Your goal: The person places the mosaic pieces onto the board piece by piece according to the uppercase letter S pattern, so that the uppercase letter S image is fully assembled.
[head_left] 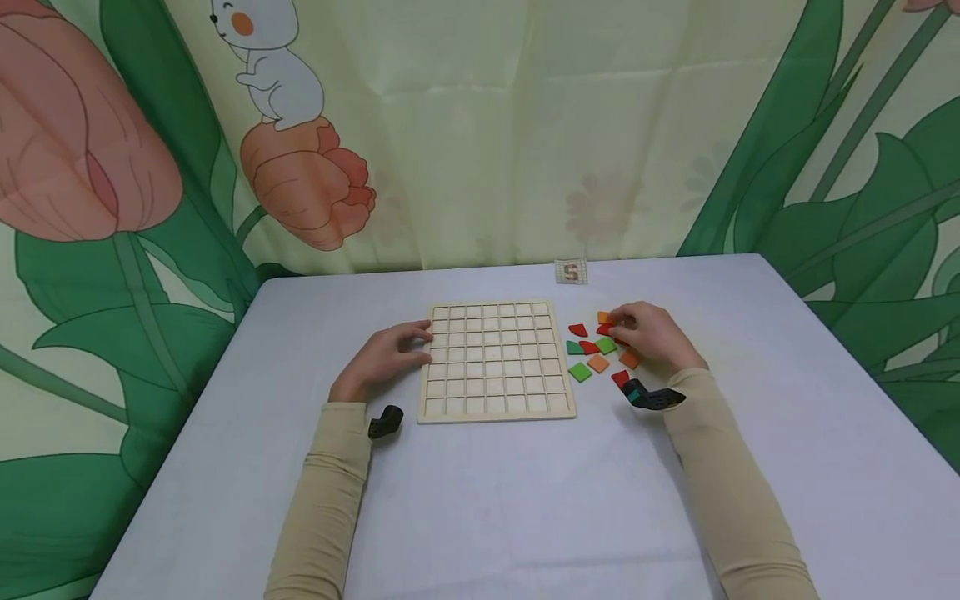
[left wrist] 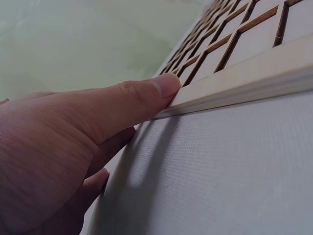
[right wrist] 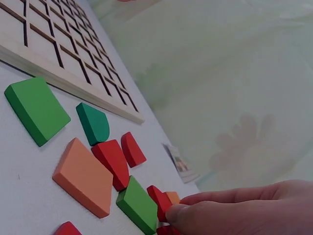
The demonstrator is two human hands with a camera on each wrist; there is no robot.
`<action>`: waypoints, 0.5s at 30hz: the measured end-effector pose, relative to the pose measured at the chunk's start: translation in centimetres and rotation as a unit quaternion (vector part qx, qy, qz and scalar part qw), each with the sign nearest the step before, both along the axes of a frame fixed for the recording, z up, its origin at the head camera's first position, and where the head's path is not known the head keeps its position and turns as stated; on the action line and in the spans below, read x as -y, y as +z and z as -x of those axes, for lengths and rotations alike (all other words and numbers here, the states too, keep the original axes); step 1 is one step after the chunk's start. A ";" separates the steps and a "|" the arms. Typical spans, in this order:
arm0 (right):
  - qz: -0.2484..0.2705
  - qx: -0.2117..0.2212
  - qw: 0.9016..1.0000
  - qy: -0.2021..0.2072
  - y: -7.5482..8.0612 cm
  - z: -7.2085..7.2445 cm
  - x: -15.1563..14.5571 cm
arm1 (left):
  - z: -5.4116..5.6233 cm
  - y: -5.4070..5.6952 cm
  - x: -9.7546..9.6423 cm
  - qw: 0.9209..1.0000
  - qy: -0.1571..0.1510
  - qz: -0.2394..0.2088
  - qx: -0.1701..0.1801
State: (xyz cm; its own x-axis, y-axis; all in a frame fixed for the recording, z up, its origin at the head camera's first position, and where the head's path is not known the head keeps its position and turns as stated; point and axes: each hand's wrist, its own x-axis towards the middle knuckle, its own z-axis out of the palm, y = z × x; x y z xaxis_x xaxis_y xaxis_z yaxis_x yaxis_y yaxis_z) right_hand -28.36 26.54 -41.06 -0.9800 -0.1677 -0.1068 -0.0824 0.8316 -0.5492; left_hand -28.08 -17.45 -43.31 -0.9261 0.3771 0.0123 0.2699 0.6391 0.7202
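Observation:
A square wooden grid board (head_left: 490,418) lies flat on the table. My left hand (head_left: 386,357) is at its left edge, and in the left wrist view the thumb (left wrist: 166,85) rests on the rim. To the right of the board, my right hand (head_left: 651,332) is over a loose group of coloured pieces. Its thumb and forefinger pinch a red piece (right wrist: 158,201); the fingertips hide part of it. An orange piece (right wrist: 172,197) lies just behind, and a green tile (right wrist: 138,204) sits beside it.
Other pieces lie between hand and board: a green tile (right wrist: 38,110), a teal piece (right wrist: 93,122), an orange tile (right wrist: 84,177) and curved red pieces (right wrist: 113,162). A small patterned card (head_left: 572,272) is at the table's back edge, before a printed curtain (head_left: 480,167).

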 end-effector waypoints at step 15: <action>-0.017 -0.029 0.999 -0.017 -0.7 -0.1 0.3 | -0.2 0.0 0.2 1.000 -0.016 -0.009 -0.014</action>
